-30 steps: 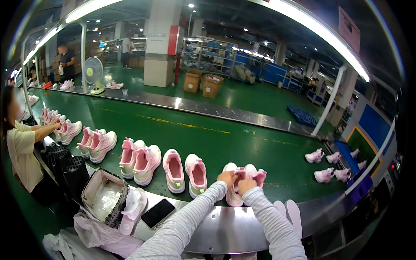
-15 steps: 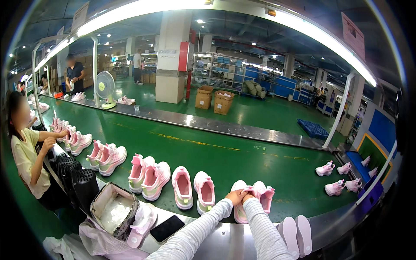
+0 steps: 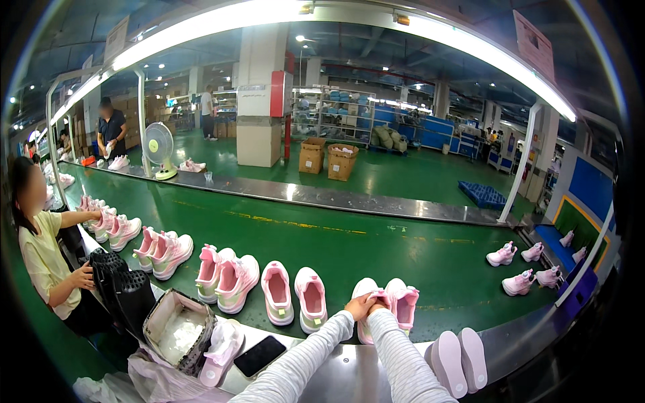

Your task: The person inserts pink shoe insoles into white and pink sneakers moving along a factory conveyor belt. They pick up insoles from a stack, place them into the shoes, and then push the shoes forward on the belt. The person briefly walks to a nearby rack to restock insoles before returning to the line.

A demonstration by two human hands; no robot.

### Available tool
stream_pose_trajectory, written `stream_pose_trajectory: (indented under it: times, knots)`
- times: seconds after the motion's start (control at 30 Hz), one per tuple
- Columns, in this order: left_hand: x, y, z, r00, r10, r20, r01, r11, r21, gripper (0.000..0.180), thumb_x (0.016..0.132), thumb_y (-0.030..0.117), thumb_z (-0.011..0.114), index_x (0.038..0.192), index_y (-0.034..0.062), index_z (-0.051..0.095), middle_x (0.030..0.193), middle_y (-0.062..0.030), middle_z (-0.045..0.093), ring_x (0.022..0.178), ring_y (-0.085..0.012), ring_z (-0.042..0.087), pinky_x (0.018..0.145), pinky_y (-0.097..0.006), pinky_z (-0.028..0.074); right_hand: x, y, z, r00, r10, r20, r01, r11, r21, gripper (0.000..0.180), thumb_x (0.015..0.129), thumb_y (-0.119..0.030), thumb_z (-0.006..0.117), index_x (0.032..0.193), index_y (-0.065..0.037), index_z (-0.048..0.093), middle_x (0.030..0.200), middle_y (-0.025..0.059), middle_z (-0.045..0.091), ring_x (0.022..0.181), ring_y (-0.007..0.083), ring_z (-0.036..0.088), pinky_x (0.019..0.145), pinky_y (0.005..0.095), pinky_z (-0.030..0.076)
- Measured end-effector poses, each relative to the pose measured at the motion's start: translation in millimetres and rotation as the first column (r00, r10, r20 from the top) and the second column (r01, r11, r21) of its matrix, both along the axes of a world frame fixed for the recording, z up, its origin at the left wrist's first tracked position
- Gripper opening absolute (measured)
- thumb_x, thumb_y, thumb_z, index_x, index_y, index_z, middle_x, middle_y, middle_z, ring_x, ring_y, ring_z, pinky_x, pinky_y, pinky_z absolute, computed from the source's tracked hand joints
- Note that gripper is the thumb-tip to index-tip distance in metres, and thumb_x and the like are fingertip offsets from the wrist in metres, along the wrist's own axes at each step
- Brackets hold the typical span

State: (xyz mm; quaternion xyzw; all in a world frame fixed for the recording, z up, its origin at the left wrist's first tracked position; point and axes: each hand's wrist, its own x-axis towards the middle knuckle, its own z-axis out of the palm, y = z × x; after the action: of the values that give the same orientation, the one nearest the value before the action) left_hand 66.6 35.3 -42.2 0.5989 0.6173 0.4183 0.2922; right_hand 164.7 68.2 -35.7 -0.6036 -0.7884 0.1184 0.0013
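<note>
My left hand point(image 3: 361, 307) and my right hand point(image 3: 379, 304) meet at the opening of a pink sneaker point(image 3: 365, 287) on the green conveyor belt. The fingers of both are closed on its collar, though their tips are partly hidden. Touching its right side is the matching pink sneaker point(image 3: 404, 309). A pair of pale pink insoles point(image 3: 449, 365) lies on the metal edge to the right of my forearms. To the left of my hands, another pair stands with openings up, its nearer sneaker point(image 3: 311, 300) beside my left forearm.
Several sneaker pairs point(image 3: 232, 281) line the belt's left side. A black phone point(image 3: 260, 354), a lone insole point(image 3: 223, 352) and a patterned basket point(image 3: 178, 329) sit on the near ledge. A co-worker point(image 3: 47, 248) is at far left. More sneakers point(image 3: 519, 283) stand far right.
The co-worker at left has lowered one hand to the black containers; the other still reaches to the shoes. My hands stay on the same sneaker. The whole view has shifted slightly.
</note>
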Motion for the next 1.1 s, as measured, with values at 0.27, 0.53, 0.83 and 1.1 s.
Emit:
stream_pose_trajectory:
  times: [0.27,0.53,0.83,1.1]
  knots:
    - [5,15,3,0.989,-0.095,0.109,0.099,0.995,-0.031,0.042,0.083,0.042,0.041,0.115,0.0169,0.051,0.105,-0.0169,0.057,0.099,-0.0314,0.053,0.085,-0.034,0.04,3,-1,1,1.0,0.02,-0.021,-0.02,0.999,-0.025,0.028,0.08,-0.015,0.045,0.102,-0.007,0.059,0.093,0.0132,0.061,0.088,0.0271,0.058,0.081,0.0332,0.043]
    - [-4,-10,-5,0.964,0.242,-0.112,-0.143,0.823,0.55,0.033,0.082,0.028,0.05,0.108,0.0081,0.052,0.103,-0.0153,0.055,0.098,-0.0284,0.052,0.087,-0.034,0.039,103,-89,54,0.65,0.253,-0.717,-0.217,0.965,0.144,0.027,0.08,-0.021,0.05,0.097,-0.002,0.058,0.091,0.0142,0.061,0.085,0.0278,0.058,0.077,0.0357,0.044]
    - [-7,94,-54,0.243,-0.556,-0.795,0.089,0.829,-0.552,0.025,0.055,0.016,0.061,0.078,0.0105,0.068,0.097,-0.0156,0.061,0.09,-0.0288,0.059,0.081,-0.035,0.045,300,-87,-2,0.887,-0.378,-0.264,0.455,0.814,0.363,0.05,0.068,-0.032,0.066,0.105,-0.002,0.051,0.108,0.0162,0.052,0.095,0.0327,0.052,0.084,0.0388,0.041]
    - [-29,128,-83,-0.006,-0.547,-0.837,0.059,0.835,-0.546,0.026,0.059,0.018,0.06,0.083,0.0116,0.066,0.099,-0.0125,0.06,0.092,-0.0252,0.057,0.081,-0.033,0.045,276,-87,6,0.823,-0.388,-0.414,0.524,0.801,0.29,0.051,0.067,-0.035,0.066,0.107,-0.005,0.054,0.113,0.0154,0.049,0.099,0.0336,0.049,0.086,0.0394,0.039]
